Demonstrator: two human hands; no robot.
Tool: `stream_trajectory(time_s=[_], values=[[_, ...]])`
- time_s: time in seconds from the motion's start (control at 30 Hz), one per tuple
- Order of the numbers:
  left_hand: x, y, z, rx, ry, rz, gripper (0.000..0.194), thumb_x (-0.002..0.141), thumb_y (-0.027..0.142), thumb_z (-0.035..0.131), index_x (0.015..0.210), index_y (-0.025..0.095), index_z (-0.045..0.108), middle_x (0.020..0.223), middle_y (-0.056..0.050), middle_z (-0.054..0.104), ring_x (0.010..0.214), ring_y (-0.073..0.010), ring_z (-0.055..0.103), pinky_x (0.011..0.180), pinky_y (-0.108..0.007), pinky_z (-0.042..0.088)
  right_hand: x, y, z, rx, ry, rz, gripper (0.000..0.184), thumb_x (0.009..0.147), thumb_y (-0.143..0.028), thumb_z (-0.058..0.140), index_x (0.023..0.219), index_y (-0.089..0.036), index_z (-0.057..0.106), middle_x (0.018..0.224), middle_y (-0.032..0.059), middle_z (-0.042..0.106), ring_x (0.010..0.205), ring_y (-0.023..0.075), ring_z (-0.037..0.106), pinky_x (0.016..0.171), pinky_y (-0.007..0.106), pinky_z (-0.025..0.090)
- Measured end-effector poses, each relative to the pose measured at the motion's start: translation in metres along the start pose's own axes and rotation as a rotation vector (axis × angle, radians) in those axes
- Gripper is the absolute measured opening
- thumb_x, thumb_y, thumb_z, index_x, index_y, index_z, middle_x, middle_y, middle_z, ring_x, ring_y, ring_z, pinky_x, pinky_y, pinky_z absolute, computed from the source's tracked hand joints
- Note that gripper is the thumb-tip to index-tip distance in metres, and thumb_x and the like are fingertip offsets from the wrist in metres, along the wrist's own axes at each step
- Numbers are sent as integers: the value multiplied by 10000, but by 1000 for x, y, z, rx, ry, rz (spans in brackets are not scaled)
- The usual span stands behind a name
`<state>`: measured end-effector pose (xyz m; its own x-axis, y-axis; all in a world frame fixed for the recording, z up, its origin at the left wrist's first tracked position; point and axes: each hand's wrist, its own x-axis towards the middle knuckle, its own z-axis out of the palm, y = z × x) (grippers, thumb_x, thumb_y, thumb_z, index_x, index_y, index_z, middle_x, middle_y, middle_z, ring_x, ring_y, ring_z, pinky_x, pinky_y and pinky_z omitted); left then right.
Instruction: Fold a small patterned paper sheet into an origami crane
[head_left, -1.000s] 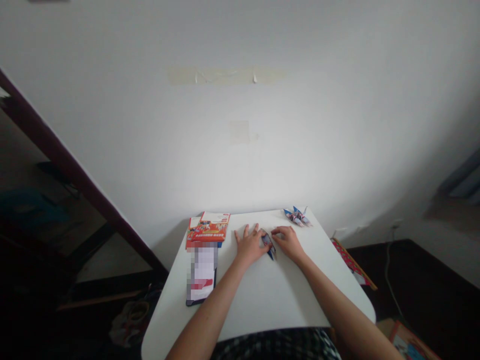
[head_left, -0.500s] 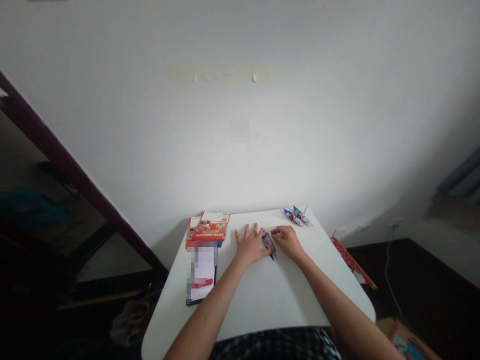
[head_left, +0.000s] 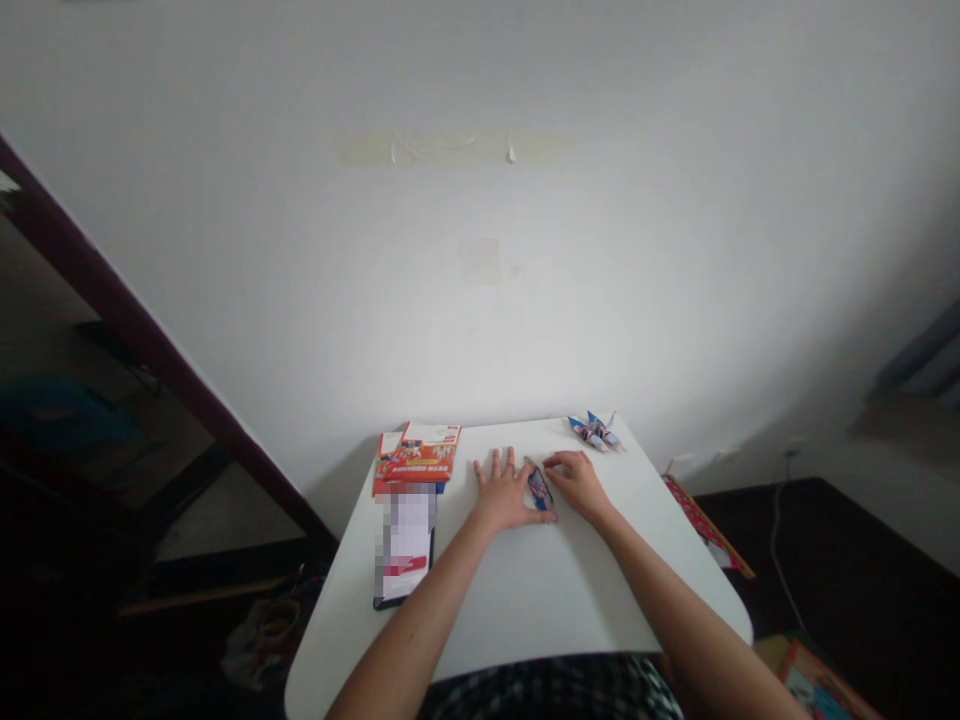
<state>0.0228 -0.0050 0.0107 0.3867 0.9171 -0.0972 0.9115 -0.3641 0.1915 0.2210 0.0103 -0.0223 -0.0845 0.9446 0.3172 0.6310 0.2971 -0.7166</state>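
A small folded piece of patterned paper (head_left: 538,487), blue and red, lies on the white table (head_left: 525,590) between my hands. My left hand (head_left: 504,494) rests flat beside it with fingers spread, its thumb pressing the paper's near end. My right hand (head_left: 574,482) has its fingers curled and its fingertips pinched on the paper's far end. A finished folded paper figure (head_left: 595,431) with the same pattern sits at the table's far right corner.
An orange pack of paper sheets (head_left: 417,458) lies at the far left of the table. A phone (head_left: 406,545) lies just in front of it. A white wall rises behind the table. Red patterned paper (head_left: 705,530) sticks out beyond the right edge.
My left thumb has slid down along the paper to its near end, and the paper now lies flatter. My right hand has barely moved.
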Motion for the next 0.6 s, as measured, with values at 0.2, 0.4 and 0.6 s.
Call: stream_trajectory(time_s=[0.2, 0.4, 0.6], values=[[-2, -1, 6, -22, 30, -10, 1045, 662, 875, 563, 1539, 340, 372, 1716, -132, 52, 1564, -448, -26, 1149, -787, -20, 0, -1, 0, -3, 18, -8, 222, 828, -327, 597, 939, -233, 764, 1046, 66, 780, 1090, 268, 670, 1123, 483, 333], [-8, 1, 17, -25, 189, -6, 863, 779, 847, 460, 1534, 440, 363, 1711, -46, 167, 1579, -379, 60, 1212, -699, -59, 0, -3, -4, -12, 0, -40, 222, 842, -329, 590, 928, -240, 774, 994, 54, 786, 1033, 261, 688, 1086, 469, 375], [-9, 2, 17, -53, 267, -46, 550, 950, 676, 334, 1456, 499, 455, 1678, 11, 289, 1567, -333, 164, 1207, -720, -30, 1, 2, -6, -5, -29, -113, 188, 840, -306, 618, 891, -248, 789, 1004, 56, 780, 1065, 256, 677, 1040, 418, 421]])
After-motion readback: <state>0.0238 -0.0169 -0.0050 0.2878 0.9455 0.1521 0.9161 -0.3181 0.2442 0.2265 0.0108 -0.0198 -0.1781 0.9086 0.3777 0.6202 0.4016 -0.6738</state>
